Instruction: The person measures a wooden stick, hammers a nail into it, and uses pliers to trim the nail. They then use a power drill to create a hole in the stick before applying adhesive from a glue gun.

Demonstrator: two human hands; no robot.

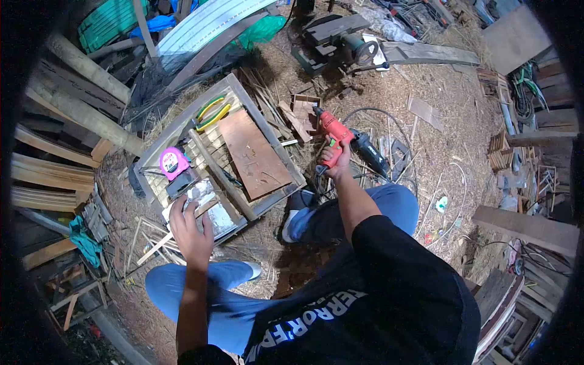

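Note:
My right hand (340,163) is wrapped round the handle of a red power drill (333,132), whose dark chuck points up and away to the left. My left hand (190,234), fingers spread and bent, hovers at the near left corner of a low wooden work table (281,203). Just beyond its fingertips lie a crumpled white item (201,190) and a shiny sheet (220,218). On the table are a pink tape measure (174,162), yellow-and-green-handled pliers (213,115) and a brown wooden board (252,155).
A dark power tool (368,153) lies beside the drill, with a black cable (389,115) curving around. Farther off stands a bench machine with a handwheel (363,53). Stacked planks (52,176) line the left side; timber offcuts (529,230) lie at right.

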